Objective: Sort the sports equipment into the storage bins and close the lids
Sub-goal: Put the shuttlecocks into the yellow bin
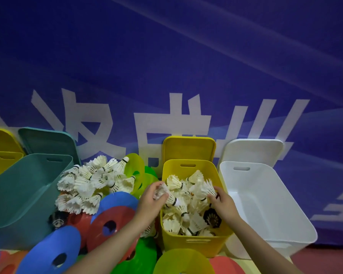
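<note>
two hands work over the yellow plastic bin: your left hand fingers pinch a light, fragile white feather shuttlecock; right hand fingers pinch another's feathers; grip the cork instead.

A blue banner with large white characters fills the back wall, above what seems a reddish floor.

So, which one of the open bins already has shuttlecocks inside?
The yellow bin in the middle, where both hands reach in. It is full of white shuttlecocks, while the teal bin and the white bin beside it show none.
</note>
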Motion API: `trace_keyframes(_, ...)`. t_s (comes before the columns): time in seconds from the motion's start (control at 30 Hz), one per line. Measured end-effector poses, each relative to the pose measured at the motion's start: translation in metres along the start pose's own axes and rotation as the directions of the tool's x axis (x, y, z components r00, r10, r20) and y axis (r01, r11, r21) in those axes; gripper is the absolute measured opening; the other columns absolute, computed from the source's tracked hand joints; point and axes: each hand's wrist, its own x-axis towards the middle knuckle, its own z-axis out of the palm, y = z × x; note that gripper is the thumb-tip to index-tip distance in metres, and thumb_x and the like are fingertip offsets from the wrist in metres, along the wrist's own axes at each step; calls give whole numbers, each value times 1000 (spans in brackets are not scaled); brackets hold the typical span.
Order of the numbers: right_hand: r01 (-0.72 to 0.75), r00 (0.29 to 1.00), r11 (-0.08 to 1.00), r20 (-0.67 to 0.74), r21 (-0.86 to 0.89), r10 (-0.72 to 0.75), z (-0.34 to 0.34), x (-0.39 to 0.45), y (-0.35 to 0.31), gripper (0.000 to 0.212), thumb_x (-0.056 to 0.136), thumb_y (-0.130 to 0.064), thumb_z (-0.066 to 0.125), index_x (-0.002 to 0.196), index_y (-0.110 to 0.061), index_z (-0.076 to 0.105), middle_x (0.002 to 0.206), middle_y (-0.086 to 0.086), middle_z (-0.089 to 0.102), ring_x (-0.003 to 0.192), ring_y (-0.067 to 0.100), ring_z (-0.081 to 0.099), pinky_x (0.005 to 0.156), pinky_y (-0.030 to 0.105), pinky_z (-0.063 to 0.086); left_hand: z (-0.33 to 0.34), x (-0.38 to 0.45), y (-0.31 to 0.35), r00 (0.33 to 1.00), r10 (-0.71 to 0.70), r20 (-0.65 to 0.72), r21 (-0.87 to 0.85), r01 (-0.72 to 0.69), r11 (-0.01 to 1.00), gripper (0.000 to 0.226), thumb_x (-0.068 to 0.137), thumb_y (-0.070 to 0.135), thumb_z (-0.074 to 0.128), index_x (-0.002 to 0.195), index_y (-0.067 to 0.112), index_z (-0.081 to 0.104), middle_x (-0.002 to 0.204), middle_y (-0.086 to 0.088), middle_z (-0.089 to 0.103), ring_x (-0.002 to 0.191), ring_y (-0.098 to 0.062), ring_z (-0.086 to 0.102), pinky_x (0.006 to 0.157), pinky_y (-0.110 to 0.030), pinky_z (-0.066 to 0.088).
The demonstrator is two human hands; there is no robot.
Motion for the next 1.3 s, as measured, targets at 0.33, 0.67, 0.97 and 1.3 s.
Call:
trace_keyframes(0.33,197,980,970,37,-142,-193,11,-6,12,46,96,-42,47,138,-23,46,130,-6,60,116,17,56,90,30,46,46,-21,-13,922,47,384,672,-315,671,30,89,41,54,117,35,61,118,16,62,118,-2,46,117,-38,8)
trace_keyframes(0.67,239,942,778,334,-581,-39,35,2,20,37,92,-46,50,115,-17,54,104,8,56,103,29,53,66,32,41,45,-22,-24,935,151,322,621,-329,711,35,94,40,47,127,31,54,135,12,49,130,-10,35,113,-31,15)
trace_keyframes(0.97,201,977,950,-25,-237,-213,27,-22,-18,53,92,-38,55,140,-19,44,133,3,52,124,20,46,99,38,43,-7,-17,-16,995,93,21,38,-94,995,24,94,17,55,112,33,59,117,15,49,95,-11,60,71,-19,51)
trace_keyframes(1.3,501,859,727,378,-470,-347,137,0,-138,47,89,-39,54,131,-16,54,123,8,56,119,26,48,97,34,39,-144,-9,-93,934,-106,-342,366,236,900,44,82,17,69,124,13,57,121,-13,53,115,-30,49,96,-38,40)
